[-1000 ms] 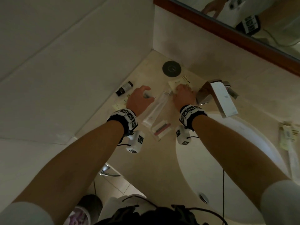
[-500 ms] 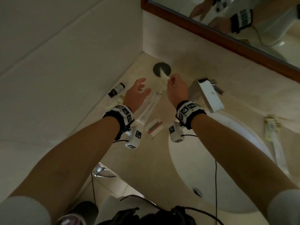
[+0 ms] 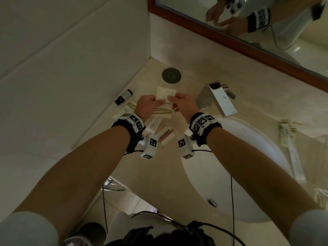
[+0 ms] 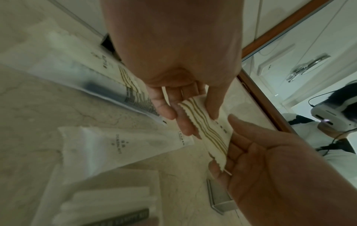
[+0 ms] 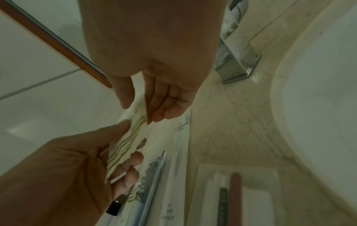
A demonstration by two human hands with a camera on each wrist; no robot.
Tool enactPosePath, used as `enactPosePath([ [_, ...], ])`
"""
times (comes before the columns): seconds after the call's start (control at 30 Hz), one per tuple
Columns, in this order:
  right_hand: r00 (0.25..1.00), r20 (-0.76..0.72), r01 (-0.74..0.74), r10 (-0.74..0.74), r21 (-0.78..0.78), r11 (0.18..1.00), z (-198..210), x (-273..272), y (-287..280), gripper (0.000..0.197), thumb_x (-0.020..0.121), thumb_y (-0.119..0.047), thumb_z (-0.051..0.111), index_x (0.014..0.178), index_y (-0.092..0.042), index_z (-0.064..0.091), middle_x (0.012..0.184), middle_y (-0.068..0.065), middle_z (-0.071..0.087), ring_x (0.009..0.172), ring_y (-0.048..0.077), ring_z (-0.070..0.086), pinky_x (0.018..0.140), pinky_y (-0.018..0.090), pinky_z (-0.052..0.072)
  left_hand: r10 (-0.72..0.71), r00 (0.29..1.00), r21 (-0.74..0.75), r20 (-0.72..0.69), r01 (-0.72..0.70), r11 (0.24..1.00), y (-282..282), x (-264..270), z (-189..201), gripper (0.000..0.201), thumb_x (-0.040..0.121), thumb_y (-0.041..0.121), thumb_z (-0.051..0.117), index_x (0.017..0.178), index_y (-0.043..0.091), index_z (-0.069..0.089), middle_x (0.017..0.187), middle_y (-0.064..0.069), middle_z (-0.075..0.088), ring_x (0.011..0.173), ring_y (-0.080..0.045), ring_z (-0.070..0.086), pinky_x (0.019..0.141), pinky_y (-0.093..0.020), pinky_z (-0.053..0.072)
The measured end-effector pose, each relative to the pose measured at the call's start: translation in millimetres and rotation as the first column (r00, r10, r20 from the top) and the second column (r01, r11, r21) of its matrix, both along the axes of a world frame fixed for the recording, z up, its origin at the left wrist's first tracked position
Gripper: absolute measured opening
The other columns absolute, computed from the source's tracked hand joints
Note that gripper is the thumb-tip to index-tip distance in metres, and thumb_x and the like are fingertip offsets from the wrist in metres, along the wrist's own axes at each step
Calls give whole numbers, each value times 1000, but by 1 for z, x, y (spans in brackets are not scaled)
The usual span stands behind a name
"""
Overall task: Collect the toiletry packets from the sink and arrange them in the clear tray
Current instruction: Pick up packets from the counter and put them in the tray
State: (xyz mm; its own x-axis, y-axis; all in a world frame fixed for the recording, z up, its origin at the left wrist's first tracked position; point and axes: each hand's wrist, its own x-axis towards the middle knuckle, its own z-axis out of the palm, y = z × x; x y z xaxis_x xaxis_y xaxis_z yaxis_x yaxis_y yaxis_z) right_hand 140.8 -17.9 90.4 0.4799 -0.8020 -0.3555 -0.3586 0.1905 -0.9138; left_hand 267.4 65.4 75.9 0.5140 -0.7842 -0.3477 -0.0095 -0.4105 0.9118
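A cream packet with gold wavy stripes (image 3: 166,94) is held above the counter between both hands. My left hand (image 3: 160,102) pinches its left edge with thumb and fingers, and my right hand (image 3: 170,98) pinches the right edge. In the left wrist view the packet (image 4: 210,134) runs from my left hand (image 4: 199,122) to the right hand (image 4: 231,145). The right wrist view shows my right hand (image 5: 144,111) on the packet's (image 5: 125,146) upper end. Below lie a long comb packet (image 4: 108,85), a white packet (image 4: 119,143) and a packet with a pink file (image 3: 166,136).
A small dark bottle (image 3: 123,97) lies by the left wall. The chrome faucet (image 3: 218,98) stands right of my hands, above the white basin (image 3: 248,174). More packets (image 3: 291,144) lie on the counter right of the basin. A round black disc (image 3: 171,75) sits in the corner under the mirror (image 3: 266,23).
My right hand picked the striped packet up from the counter beside the faucet and raised it. My left hand, open a second ago, now pinches its other edge.
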Motion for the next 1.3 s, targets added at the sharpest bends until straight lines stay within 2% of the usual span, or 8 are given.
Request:
enactPosePath([
  [0.13,1000,-1,-18,18,96,995,-4,1,9,19,89,-14,63,102,0,68,86,10,69,71,19,64,69,30,52,10,1000,4,23,-10,1000,7,-1,0,36,80,26,74,85,-9,67,76,-14,64,69,-20,57,64,-35,46],
  [0.27,999,-4,40,-40,103,994,-6,4,12,22,87,-9,65,105,3,67,101,17,70,84,25,67,72,32,56,3,994,-1,111,-3,1000,17,0,0,20,86,25,68,72,11,62,66,-1,58,63,-14,53,63,-29,44],
  [0.4,998,-52,49,-45,72,996,-9,1,10,23,86,-10,66,107,0,69,104,14,71,95,27,69,87,41,57,-54,860,199,508,-55,978,30,25,-2,24,87,40,59,97,20,67,93,0,69,85,-20,63,78,-31,50],
  [0.47,995,-99,27,-23,37,999,-12,0,9,25,85,-13,67,108,-2,69,105,14,72,97,27,69,90,45,55,-166,787,324,594,-46,945,33,38,-3,30,91,37,54,112,18,64,116,-6,65,105,-25,60,88,-34,46],
  [0.6,987,-162,4,-2,8,1000,-18,-2,9,29,82,-19,68,107,-5,70,103,12,72,95,27,69,90,47,55,-321,767,504,556,-4,863,34,46,-8,36,95,30,51,126,13,55,134,-9,54,122,-30,52,103,-40,41],
  [0.73,987,-162,-10,13,18,1000,-13,-2,12,29,85,-16,66,111,-4,69,106,12,72,97,26,69,91,45,54,-379,752,544,539,32,838,40,45,-14,34,91,30,55,118,10,60,119,-9,61,110,-32,59,94,-41,48],
  [1.03,988,-150,-33,37,29,999,-14,-7,10,27,87,-13,65,112,-3,68,107,14,71,97,26,69,91,44,55,-426,669,558,610,20,830,41,42,-15,30,97,15,45,120,-1,58,124,-19,58,114,-36,54,96,-41,43],
  [1.3,979,-193,-70,69,1,998,-15,-5,13,28,86,-17,64,111,-4,69,105,12,72,96,25,69,90,46,55,-437,637,591,635,-36,806,43,44,-12,26,95,11,44,104,-5,61,112,-22,64,105,-36,60,86,-38,46],
])
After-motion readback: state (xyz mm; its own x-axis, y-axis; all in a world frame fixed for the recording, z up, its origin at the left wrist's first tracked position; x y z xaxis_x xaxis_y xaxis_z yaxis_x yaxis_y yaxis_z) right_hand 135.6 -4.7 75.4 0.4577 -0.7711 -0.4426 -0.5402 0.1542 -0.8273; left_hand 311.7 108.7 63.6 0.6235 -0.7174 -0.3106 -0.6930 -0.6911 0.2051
